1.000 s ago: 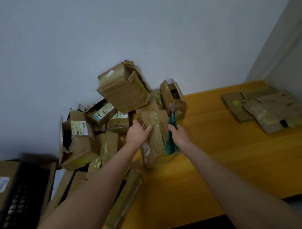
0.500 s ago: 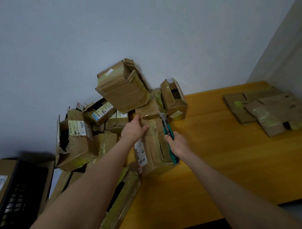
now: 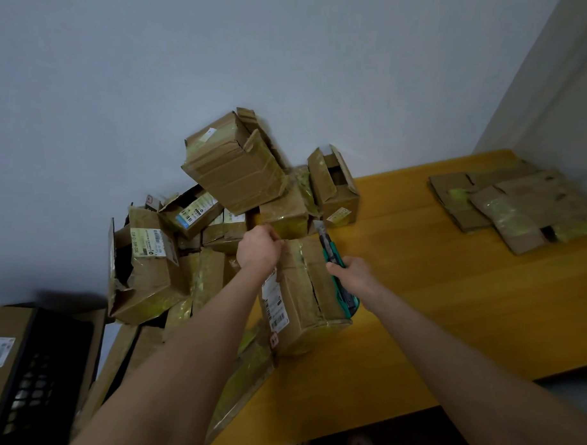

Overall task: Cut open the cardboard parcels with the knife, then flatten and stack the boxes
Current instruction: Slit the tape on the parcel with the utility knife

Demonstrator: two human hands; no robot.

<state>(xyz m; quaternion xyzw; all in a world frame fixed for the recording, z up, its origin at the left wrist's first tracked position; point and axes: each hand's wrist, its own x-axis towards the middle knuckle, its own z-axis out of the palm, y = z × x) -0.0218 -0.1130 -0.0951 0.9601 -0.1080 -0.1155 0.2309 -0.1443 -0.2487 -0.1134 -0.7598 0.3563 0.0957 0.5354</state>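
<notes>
The right hand (image 3: 353, 277) hides much of the knife (image 3: 331, 252).

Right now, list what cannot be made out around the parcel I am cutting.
Head view only:
Blade of the knife: motion-blurred; contact with the parcel unclear.
Fingertips of the left hand: curled out of sight over the parcel's top edge.
Print on the label: too small to read.
The black crate: cut off by the left edge.

A black crate (image 3: 30, 379) stands left of the table (image 3: 448, 311).

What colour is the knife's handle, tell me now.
Teal green; the knife is in the right hand, head view.
</notes>
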